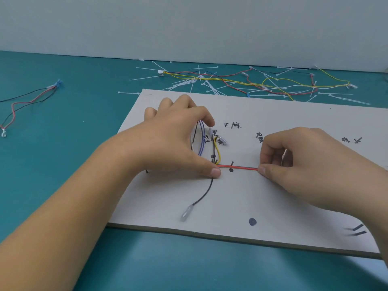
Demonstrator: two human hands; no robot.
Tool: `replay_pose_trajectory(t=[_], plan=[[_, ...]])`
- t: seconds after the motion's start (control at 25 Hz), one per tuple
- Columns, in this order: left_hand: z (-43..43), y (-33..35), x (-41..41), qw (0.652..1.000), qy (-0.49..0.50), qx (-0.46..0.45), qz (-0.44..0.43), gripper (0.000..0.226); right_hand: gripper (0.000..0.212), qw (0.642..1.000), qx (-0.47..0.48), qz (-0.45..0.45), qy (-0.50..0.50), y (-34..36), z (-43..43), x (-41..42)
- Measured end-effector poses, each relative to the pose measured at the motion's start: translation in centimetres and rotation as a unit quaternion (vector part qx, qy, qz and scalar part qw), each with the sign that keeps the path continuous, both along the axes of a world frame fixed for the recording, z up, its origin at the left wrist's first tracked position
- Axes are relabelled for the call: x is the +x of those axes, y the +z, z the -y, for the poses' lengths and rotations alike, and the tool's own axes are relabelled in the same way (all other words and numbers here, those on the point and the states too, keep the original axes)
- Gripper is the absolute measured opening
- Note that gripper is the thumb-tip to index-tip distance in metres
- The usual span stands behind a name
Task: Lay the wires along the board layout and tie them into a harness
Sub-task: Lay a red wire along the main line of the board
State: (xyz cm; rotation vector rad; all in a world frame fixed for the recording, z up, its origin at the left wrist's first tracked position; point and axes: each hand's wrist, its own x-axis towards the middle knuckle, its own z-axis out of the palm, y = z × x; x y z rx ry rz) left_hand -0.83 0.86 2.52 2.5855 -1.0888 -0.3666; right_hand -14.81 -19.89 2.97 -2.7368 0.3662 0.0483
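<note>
Head view: a grey wall [189, 24] stands behind a teal surface [52, 143].
Board: a pale flat board [262, 206] lies on the surface in front of the person, both hands over it.
Left hand: the left hand [172, 139] arches over the board's middle. Its thumb tip [215, 172] presses on the left end of the red wire, and its curved fingers reach over the purple loops. Whether they grip anything underneath is hidden.
Right hand: the right hand [310, 164] has curled fingers, with thumb and forefinger pinching the right end of the red wire.
Spare heap: a tangle of coloured wires [262, 82] mixed with white cable ties [189, 82] lies on the surface beyond the board's far edge.
Loose pair: a red and black lead [27, 101] with a blue connector [58, 82] lies well apart at far left.
Red wire: the red wire [237, 167] runs straight across the board between the two thumbs.
Black wire: a black wire [204, 194] curves from under the left thumb toward the near edge and ends in a clear sleeve [185, 215].
Purple wires: purple wires [202, 139] loop under the left palm.
Yellow wire: a yellow wire [218, 153] bends just right of them, down toward the red wire's left end.
Marks: handwritten marks [237, 125] sit beyond the wires. One black dot [231, 170] touches the red wire's near side and a larger dot [252, 221] lies near the front edge.
Pin: a small dark pin [232, 163] stands just behind the red wire.
</note>
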Motion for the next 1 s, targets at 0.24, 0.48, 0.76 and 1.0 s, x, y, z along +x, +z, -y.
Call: replay_pose_trajectory(t=[0.24, 0.48, 0.76, 1.0], plan=[[-0.1, 0.0, -0.1, 0.999, 0.003, 0.042, -0.003, 0.104, 0.019, 1.0, 0.005, 0.002, 0.001, 0.0, -0.1, -0.1], [-0.2, 0.0, -0.1, 0.999, -0.017, 0.027, 0.002, 0.105, 0.02, 1.0, 0.01, 0.0, -0.003, 0.0, -0.2, 0.0], [1.8, -0.6, -1.5, 0.992, -0.092, -0.085, 0.031, 0.04, 0.025, 1.0, -0.015, 0.022, -0.016, 0.2, -1.2, 0.3], [3.4, -1.2, -1.9, 0.99, -0.099, -0.092, 0.035, 0.016, 0.025, 0.997, -0.065, 0.038, -0.03, 0.0, -2.5, 0.5]])
